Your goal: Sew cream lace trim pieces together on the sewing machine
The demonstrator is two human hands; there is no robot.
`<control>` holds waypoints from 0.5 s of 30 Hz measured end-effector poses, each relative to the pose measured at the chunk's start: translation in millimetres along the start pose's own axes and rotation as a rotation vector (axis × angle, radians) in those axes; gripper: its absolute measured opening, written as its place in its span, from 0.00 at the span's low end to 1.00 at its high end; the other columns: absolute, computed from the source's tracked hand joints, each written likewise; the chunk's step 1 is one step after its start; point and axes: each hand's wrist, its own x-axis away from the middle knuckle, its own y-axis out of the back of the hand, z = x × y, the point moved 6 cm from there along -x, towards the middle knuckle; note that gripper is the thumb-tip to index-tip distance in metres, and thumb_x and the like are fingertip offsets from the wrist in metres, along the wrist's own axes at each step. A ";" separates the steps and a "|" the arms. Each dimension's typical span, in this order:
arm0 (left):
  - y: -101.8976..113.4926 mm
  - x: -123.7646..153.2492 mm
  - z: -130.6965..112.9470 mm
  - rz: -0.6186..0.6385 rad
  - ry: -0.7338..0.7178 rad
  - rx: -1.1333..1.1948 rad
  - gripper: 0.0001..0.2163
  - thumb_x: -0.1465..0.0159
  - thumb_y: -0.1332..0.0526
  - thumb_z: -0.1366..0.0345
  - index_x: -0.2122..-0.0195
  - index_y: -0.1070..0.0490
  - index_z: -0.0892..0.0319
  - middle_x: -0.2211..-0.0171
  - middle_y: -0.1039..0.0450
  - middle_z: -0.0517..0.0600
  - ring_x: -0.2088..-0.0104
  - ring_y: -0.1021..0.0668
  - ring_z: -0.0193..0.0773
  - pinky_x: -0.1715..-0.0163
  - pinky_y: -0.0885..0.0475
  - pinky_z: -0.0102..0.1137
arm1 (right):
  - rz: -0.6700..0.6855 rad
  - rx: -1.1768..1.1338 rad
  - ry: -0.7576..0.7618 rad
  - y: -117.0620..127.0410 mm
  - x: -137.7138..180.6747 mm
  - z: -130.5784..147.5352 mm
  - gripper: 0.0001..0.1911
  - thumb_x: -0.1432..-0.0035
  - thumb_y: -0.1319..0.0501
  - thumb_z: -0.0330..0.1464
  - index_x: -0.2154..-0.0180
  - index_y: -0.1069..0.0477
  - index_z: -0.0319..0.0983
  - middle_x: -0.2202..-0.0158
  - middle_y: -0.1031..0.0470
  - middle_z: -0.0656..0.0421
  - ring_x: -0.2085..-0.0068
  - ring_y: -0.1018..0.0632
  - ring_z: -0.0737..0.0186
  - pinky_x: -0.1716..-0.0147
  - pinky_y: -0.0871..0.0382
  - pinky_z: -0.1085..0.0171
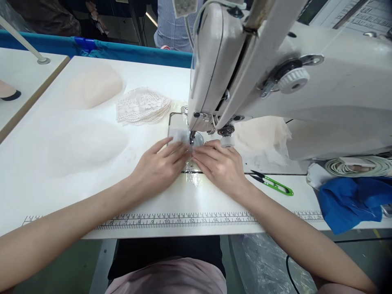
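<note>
At the sewing machine (214, 69), my left hand (162, 163) lies beside the presser foot (192, 136), fingers bent together toward the needle. My right hand (220, 163) comes in from the other side, fingers closed, its tips almost meeting the left ones. Both hands rest low over the metal needle plate (177, 122). Whatever lies between the fingertips is pale or sheer and mostly hidden, so I cannot make it out. To the left of the machine sits a stack of white lace pieces (142, 106).
Beige fabric (94, 85) and a faint white piece (88, 145) lie at left. More beige fabric (261, 132) sits under the machine arm. Green thread snips (272, 183), blue cloth (352, 200) and coiled tape (358, 166) are at right. A printed ruler (180, 220) runs along the front edge.
</note>
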 end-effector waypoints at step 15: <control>1.2 4.1 -3.0 0.022 -0.006 -0.006 0.14 0.31 0.44 0.68 0.48 0.26 0.65 0.51 0.22 0.56 0.49 0.21 0.45 0.41 0.31 0.45 | 0.078 0.091 0.033 5.2 5.0 9.6 0.10 0.34 0.41 0.32 0.58 0.22 0.36 0.53 0.19 0.61 0.56 0.22 0.62 0.55 0.36 0.57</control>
